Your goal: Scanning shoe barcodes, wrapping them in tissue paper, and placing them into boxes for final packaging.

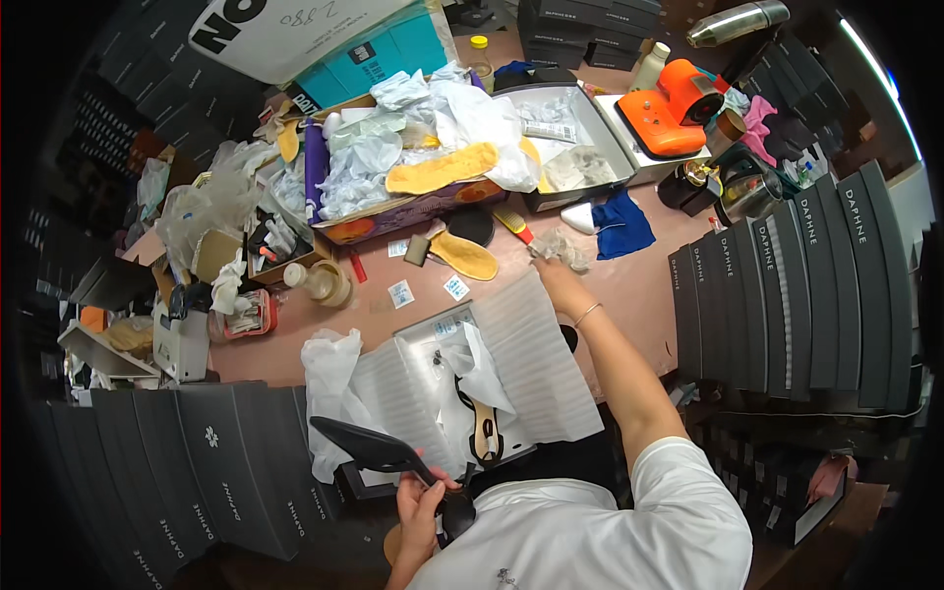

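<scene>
My left hand (418, 511) is closed around the strap end of a black sandal (364, 447), held tilted above the near left of an open shoe box (428, 329). Inside that box lies the other sandal (485, 433), with a beige insole and black straps, partly wrapped in white tissue paper (477, 369). White foam sheet (536, 364) spreads out over the box's right side. Out across the table, my right hand (562, 287) rests at the near edge of a crumpled greyish cloth (565, 250). Its fingertips are partly hidden, so a grip cannot be made out.
A yellow-and-red brush (511, 224), yellow insole (464, 256), blue cloth (622, 226) and glass jar (324, 283) lie beyond the box. Farther back stand a carton of crumpled paper (393, 211) and an orange machine (669, 113). Dark shoe boxes (806, 295) line both sides.
</scene>
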Tool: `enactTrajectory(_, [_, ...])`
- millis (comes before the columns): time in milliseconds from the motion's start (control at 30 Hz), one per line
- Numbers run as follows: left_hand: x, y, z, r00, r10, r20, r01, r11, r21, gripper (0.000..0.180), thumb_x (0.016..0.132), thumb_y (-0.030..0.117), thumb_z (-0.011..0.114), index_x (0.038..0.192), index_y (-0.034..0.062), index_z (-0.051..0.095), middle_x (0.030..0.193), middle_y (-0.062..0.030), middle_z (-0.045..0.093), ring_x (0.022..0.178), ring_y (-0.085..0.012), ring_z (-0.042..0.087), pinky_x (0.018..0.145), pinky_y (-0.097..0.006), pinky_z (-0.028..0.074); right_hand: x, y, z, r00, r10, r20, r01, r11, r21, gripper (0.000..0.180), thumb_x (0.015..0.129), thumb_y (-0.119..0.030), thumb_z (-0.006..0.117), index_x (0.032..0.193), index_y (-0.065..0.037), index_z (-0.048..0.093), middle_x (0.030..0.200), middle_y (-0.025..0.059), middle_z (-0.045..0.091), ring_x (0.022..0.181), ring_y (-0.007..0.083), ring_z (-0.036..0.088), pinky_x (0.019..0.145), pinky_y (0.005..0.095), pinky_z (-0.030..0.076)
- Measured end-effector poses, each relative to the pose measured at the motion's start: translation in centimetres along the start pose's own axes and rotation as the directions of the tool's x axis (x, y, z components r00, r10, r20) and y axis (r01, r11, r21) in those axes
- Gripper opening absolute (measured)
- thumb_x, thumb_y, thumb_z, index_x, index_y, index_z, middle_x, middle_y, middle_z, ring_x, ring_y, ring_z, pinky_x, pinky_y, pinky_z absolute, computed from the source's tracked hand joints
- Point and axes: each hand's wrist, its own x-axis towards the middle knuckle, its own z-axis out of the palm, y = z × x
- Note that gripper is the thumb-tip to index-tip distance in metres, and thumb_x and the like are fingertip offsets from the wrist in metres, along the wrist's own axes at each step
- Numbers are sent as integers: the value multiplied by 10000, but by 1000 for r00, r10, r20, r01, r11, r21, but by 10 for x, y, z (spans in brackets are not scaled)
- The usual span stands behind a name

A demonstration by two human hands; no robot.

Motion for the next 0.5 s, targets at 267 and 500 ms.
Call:
enactTrajectory(267, [98,23,14,996,-10,83,20,992,-124,589,932,278,403,1437,35,225,1037,-178,566,848,-227,611,750,-396,546,-82,8,31,959,-229,165,222,973,62,424,754,-50,597,1177,-50,576,1308,174,444,1186,315,430,950,475,353])
enactTrajectory(500, [137,35,33,985,-36,168,32,999,26,568,956,290,405,1444,48,245,1017,-127,580,912,-164,581,805,-283,488,-30,-2,-1,891,-246,-382,340,918,201,461,767,-34,587,1227,-59,556,1292,192,471,1123,365,498,870,447,434])
